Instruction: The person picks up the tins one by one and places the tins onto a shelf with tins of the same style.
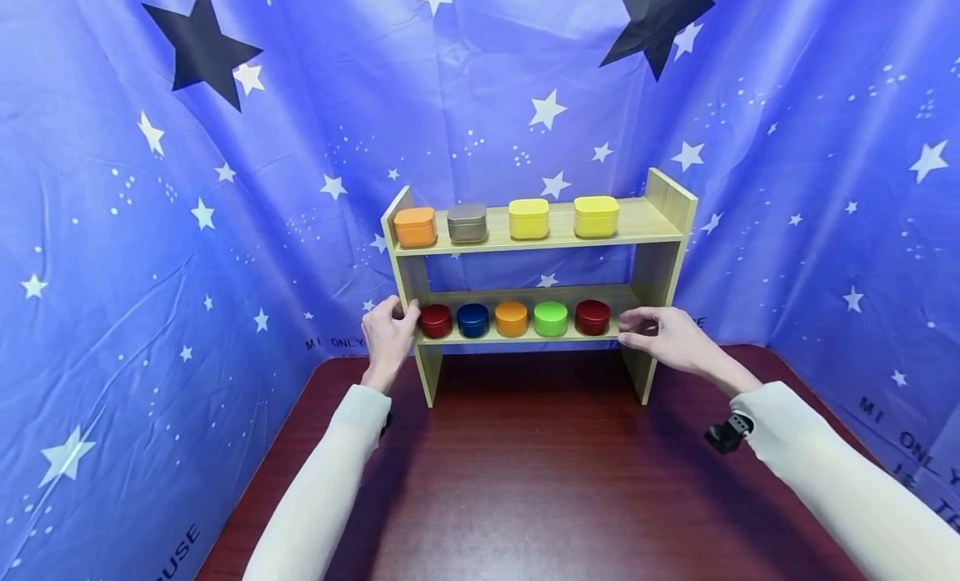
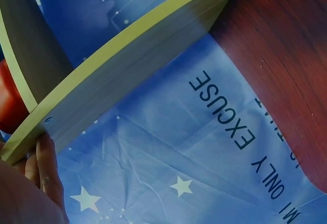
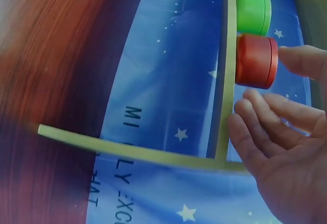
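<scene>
A light wooden two-tier shelf (image 1: pixel 637 222) stands on the dark red table (image 1: pixel 540 481). My left hand (image 1: pixel 388 331) grips its left upright (image 2: pixel 127 65) at the lower tier, fingers (image 2: pixel 43 162) curled round the panel's edge. Next to that hand stands a dark red round tin (image 1: pixel 435 320). My right hand (image 1: pixel 660 335) is at the right end of the lower board (image 3: pixel 227 81). Its nearly straight fingers (image 3: pixel 255 127) touch the board's front edge, and the thumb hovers by another dark red tin (image 3: pixel 255 60).
The lower tier also holds a blue tin (image 1: pixel 472 320), an orange tin (image 1: pixel 512 318) and a green tin (image 1: pixel 551 318). On top stand an orange box (image 1: pixel 415 227), a grey box (image 1: pixel 467 222) and two yellow boxes (image 1: pixel 528 218). A blue starry cloth (image 1: pixel 150 272) surrounds the table.
</scene>
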The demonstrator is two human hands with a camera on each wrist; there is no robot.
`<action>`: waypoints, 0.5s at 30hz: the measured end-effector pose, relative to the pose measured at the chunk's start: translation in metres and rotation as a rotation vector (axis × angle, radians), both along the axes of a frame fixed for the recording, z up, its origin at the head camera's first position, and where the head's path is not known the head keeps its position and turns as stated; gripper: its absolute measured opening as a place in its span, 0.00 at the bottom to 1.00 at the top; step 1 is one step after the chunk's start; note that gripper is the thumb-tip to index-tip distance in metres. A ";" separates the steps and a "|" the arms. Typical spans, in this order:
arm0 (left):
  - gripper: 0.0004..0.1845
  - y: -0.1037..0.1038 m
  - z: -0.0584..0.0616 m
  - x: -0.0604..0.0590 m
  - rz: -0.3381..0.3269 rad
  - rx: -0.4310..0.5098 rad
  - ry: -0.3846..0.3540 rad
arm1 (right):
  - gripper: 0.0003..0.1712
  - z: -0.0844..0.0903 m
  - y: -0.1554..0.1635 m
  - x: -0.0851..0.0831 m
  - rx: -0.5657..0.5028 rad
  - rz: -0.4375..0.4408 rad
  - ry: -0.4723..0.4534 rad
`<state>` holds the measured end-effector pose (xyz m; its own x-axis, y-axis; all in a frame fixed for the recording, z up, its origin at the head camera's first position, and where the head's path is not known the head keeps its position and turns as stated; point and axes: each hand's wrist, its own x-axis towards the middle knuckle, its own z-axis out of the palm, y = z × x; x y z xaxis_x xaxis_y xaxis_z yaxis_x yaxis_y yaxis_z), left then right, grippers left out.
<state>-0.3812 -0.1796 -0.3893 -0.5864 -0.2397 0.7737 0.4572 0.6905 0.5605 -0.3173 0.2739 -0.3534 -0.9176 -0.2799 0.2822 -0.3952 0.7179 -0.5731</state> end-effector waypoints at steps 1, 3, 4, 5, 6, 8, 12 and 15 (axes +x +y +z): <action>0.21 -0.001 0.000 0.000 0.006 -0.003 -0.012 | 0.22 0.000 0.001 0.001 0.010 -0.003 0.014; 0.21 -0.003 0.001 0.001 0.013 -0.004 -0.042 | 0.17 0.000 0.006 0.002 0.038 -0.008 0.037; 0.21 -0.003 0.001 0.000 0.013 -0.005 -0.056 | 0.15 0.000 0.009 0.002 0.058 -0.013 0.046; 0.21 -0.004 0.002 0.000 0.012 -0.006 -0.067 | 0.13 -0.001 0.013 0.003 0.074 -0.020 0.052; 0.21 -0.004 0.003 0.001 0.009 -0.008 -0.079 | 0.11 -0.001 0.017 0.003 0.092 -0.028 0.053; 0.21 -0.003 0.004 0.001 0.005 -0.013 -0.108 | 0.10 -0.001 0.028 0.004 0.128 -0.044 0.054; 0.21 -0.002 0.005 0.001 0.001 -0.024 -0.143 | 0.11 -0.003 0.049 0.001 0.195 -0.067 0.065; 0.22 -0.003 0.006 0.002 -0.003 -0.030 -0.146 | 0.12 -0.005 0.062 -0.006 0.256 -0.073 0.112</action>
<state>-0.3789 -0.1827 -0.3830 -0.6939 -0.2160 0.6870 0.3743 0.7068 0.6003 -0.3237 0.3361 -0.3588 -0.9050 -0.2897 0.3114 -0.3880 0.8624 -0.3252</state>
